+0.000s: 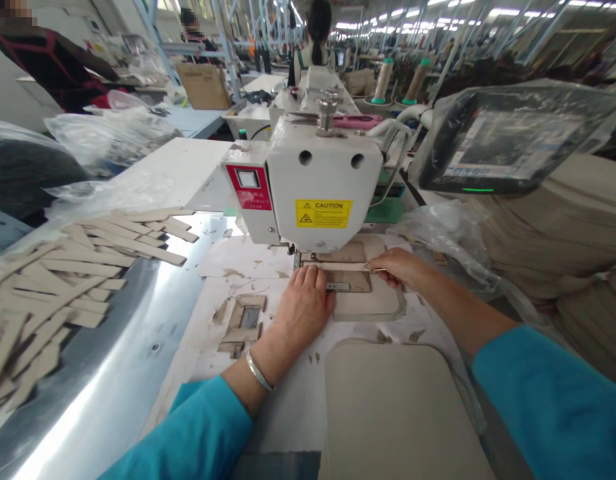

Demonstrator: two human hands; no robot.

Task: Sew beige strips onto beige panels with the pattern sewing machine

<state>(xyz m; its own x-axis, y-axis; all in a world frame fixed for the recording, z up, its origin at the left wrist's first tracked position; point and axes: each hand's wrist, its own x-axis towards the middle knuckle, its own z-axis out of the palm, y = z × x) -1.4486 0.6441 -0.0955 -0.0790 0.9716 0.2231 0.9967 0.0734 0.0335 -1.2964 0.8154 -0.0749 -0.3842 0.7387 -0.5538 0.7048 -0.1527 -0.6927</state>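
Below the sewing machine head [325,180], a narrow beige strip [345,267] lies across a beige panel [358,305] with a recessed template around it. My left hand [308,300] rests with fingers extended over the strip's left part, close to the needle area. At the strip's right end my right hand [395,265] is closed in a pinch. A thin, pointed thing shows at its fingertips, too small to name. A small metal bar [338,287] lies just right of my left hand. The needle itself is hidden.
Loose beige strips [83,267] are heaped on the left of the metal table. A larger beige panel [393,407] lies in front of me. A plastic-wrapped screen [513,147] stands right, above piled beige fabric [578,227]. Other people work farther back.
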